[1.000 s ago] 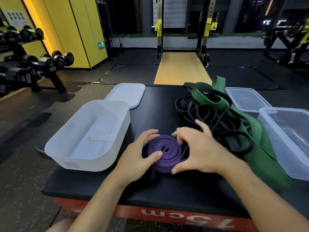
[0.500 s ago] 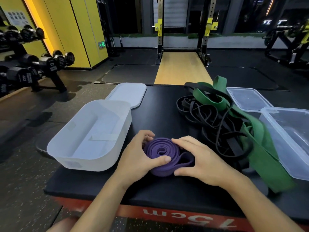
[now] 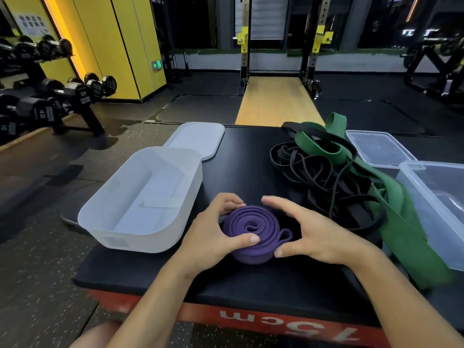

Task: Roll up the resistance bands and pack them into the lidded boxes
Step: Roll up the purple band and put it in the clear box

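The purple band (image 3: 253,232) lies on the black top (image 3: 241,169) as a flat coil, near the front edge, and its winding axis points up toward us. One small loop, the tail end, sticks out of the coil at about 4 o'clock.

Our left hand (image 3: 213,237) clamps the coil from 9 o'clock: the thumb presses on the top face and the fingers curl around the far rim. Our right hand (image 3: 311,234) is at 3 o'clock of the coil, fingers spread apart. Its thumb tip touches the coil wall just under the loose loop, and its fingers arch over the far side; we cannot tell if they touch.

The white box (image 3: 140,197) stands open just beside the left hand, at 10 o'clock from the coil, with its lid (image 3: 198,139) behind it at 11 o'clock. So we judge that the coil must travel left, and the left hand is the nearer one. The loose loop is on the opposite side, so it may unwind if the right hand lets go first.

At 1 to 3 o'clock lie the black bands (image 3: 319,177) and the green band (image 3: 391,197), not yet rolled, and beyond them the clear box (image 3: 437,202).
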`<state>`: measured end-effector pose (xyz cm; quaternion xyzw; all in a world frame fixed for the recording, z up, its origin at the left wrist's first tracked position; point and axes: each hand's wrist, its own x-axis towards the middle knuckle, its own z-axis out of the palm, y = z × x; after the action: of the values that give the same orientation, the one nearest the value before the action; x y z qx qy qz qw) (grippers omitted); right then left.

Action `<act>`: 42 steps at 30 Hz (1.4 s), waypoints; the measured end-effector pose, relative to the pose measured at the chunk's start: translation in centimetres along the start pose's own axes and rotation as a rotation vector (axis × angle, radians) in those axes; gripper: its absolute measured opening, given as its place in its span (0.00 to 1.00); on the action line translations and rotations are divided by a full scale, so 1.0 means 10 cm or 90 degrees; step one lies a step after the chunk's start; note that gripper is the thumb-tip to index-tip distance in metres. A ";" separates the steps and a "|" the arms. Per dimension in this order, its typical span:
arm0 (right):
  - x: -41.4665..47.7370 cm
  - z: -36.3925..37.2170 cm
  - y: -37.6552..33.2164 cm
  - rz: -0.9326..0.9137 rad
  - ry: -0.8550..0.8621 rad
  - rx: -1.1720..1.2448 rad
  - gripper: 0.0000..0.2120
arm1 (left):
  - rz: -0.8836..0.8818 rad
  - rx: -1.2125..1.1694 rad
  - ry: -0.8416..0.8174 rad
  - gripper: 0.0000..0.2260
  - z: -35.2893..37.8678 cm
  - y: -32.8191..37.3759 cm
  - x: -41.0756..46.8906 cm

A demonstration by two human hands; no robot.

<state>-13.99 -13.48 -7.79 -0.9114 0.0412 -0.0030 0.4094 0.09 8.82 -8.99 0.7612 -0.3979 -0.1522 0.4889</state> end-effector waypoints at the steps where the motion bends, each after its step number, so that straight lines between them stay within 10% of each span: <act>1: 0.00 0.01 -0.03 0.005 -0.012 0.010 0.51 | 0.012 -0.006 -0.016 0.30 -0.01 0.00 0.00; 13: 0.02 0.10 -0.15 0.021 0.024 -0.066 0.54 | 0.032 0.113 0.153 0.23 0.07 -0.03 -0.01; 19: 0.01 0.23 -0.22 0.042 0.194 -0.164 0.45 | 0.066 0.160 0.012 0.35 0.07 -0.01 -0.02; 32: 0.08 0.02 -0.21 -0.004 -0.059 -0.096 0.57 | 0.039 0.079 -0.029 0.30 -0.04 -0.01 0.05; 42: -0.02 0.14 -0.27 -0.029 0.107 -0.252 0.50 | 0.083 0.166 -0.130 0.42 -0.02 0.12 0.02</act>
<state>-13.97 -10.64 -6.69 -0.9713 0.0542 -0.0800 0.2172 -0.20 8.52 -7.83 0.7712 -0.5104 -0.1443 0.3520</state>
